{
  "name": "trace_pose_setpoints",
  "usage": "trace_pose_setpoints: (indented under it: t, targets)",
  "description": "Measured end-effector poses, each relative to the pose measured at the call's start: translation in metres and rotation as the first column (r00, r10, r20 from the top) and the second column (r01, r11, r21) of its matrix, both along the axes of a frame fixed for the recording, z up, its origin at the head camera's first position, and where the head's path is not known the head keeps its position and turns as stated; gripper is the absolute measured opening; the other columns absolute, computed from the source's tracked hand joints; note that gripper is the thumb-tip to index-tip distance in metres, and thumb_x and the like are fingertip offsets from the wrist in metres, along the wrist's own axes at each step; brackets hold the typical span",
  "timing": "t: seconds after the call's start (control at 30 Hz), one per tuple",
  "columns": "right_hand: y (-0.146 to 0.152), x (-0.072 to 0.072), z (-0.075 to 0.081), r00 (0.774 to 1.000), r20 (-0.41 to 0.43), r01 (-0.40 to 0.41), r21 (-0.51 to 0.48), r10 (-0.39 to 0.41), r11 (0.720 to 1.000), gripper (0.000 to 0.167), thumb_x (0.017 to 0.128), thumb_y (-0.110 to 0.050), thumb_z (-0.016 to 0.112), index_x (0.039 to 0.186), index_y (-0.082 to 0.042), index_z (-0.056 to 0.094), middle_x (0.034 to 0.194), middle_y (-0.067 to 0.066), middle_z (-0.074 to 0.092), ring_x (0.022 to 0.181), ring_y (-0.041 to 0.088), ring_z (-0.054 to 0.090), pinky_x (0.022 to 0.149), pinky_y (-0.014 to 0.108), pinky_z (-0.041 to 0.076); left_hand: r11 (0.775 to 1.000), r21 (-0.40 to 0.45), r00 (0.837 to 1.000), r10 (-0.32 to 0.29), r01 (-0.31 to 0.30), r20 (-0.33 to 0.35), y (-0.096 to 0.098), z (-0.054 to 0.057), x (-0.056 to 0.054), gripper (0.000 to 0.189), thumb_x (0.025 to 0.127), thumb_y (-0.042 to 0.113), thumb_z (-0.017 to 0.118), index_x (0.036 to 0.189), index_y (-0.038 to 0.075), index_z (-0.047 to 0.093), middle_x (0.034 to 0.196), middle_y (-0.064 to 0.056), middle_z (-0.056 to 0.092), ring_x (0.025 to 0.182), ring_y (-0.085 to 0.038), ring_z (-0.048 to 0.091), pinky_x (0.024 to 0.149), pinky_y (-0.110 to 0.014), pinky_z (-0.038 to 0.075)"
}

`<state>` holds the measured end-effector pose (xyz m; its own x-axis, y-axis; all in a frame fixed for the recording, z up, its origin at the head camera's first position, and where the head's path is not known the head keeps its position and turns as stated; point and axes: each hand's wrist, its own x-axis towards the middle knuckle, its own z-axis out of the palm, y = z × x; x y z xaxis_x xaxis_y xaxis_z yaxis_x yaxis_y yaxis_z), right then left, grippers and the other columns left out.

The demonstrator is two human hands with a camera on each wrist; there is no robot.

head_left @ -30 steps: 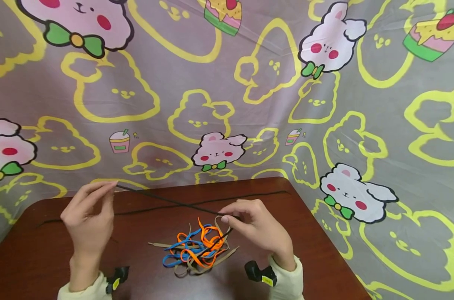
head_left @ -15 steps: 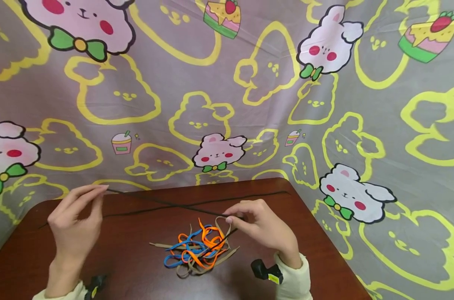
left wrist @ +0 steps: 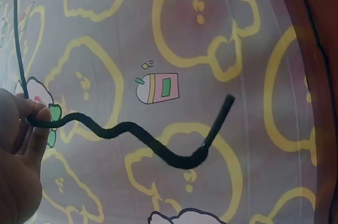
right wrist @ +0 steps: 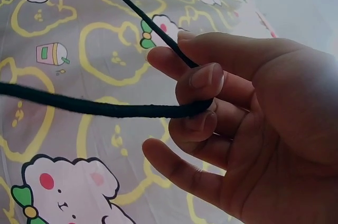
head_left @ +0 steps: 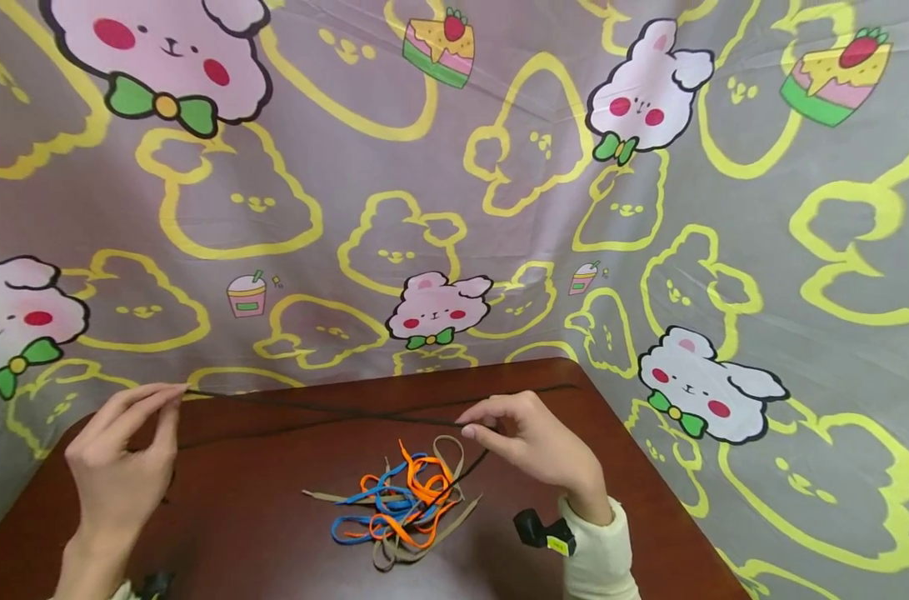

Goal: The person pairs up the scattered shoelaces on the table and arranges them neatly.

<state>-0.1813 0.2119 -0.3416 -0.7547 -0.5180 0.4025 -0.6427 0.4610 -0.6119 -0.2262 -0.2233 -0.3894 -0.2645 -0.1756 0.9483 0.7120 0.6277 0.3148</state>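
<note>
A black shoelace (head_left: 289, 406) stretches in the air between the two hands. My left hand (head_left: 120, 458) pinches it near one end. In the left wrist view the free end of the shoelace (left wrist: 127, 127) hangs wavy past the fingertips, with a stiff tip. At the right, my right hand (head_left: 540, 442) pinches the same lace between thumb and fingers; the right wrist view shows the lace (right wrist: 116, 110) bending through the curled fingers. From there it drops to a tangle of orange laces (head_left: 427, 481), blue laces (head_left: 349, 531) and tan laces (head_left: 461, 514) on the table.
Another black lace (head_left: 514, 395) lies across the back of the brown table (head_left: 274, 533), partly behind the left hand. A patterned cloth (head_left: 439, 233) hangs behind the table and along its right side.
My left hand has moved left and slightly down, and my right hand a little right. More black lace now spans between them. The coloured tangle stays nearly in place.
</note>
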Motion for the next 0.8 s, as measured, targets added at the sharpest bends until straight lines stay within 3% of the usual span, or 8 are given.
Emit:
trace_pose_setpoints:
  t: [0.3,0.5,0.8]
  targets:
    - [0.002,-0.003,0.004,1.0,-0.024,0.002,0.03,-0.002,1.0,0.011,0.097,-0.019,0.072,0.106,-0.018,0.078,0.072,-0.006,0.064,0.058,0.004,0.045,0.055,0.024,0.041,1.0,0.006,0.999,0.028,-0.029,0.045,-0.009,-0.005,0.003,0.014,0.089,0.002,0.075,0.096,-0.01,0.076,0.087,-0.03,0.067,0.095,0.018,0.054,0.085,-0.004,0.037]
    - [0.009,-0.007,0.004,1.0,-0.022,0.013,0.033,-0.012,0.999,0.011,0.096,-0.018,0.072,0.106,-0.017,0.078,0.072,-0.003,0.066,0.06,0.004,0.048,0.056,0.022,0.043,0.998,-0.028,0.998,0.048,-0.047,0.037,-0.016,0.0,0.001,0.02,0.097,0.009,0.067,0.099,-0.009,0.076,0.087,-0.031,0.066,0.101,0.021,0.052,0.088,-0.002,0.036]
    - [0.023,-0.007,0.008,0.998,0.04,0.055,0.075,-0.058,0.996,0.013,0.098,-0.022,0.07,0.107,-0.018,0.078,0.079,-0.011,0.068,0.067,0.006,0.057,0.063,0.025,0.05,0.993,-0.093,0.994,0.08,-0.073,0.079,-0.024,0.003,0.003,0.016,0.091,-0.007,0.062,0.1,-0.012,0.074,0.09,-0.031,0.065,0.105,0.024,0.046,0.089,-0.001,0.031]
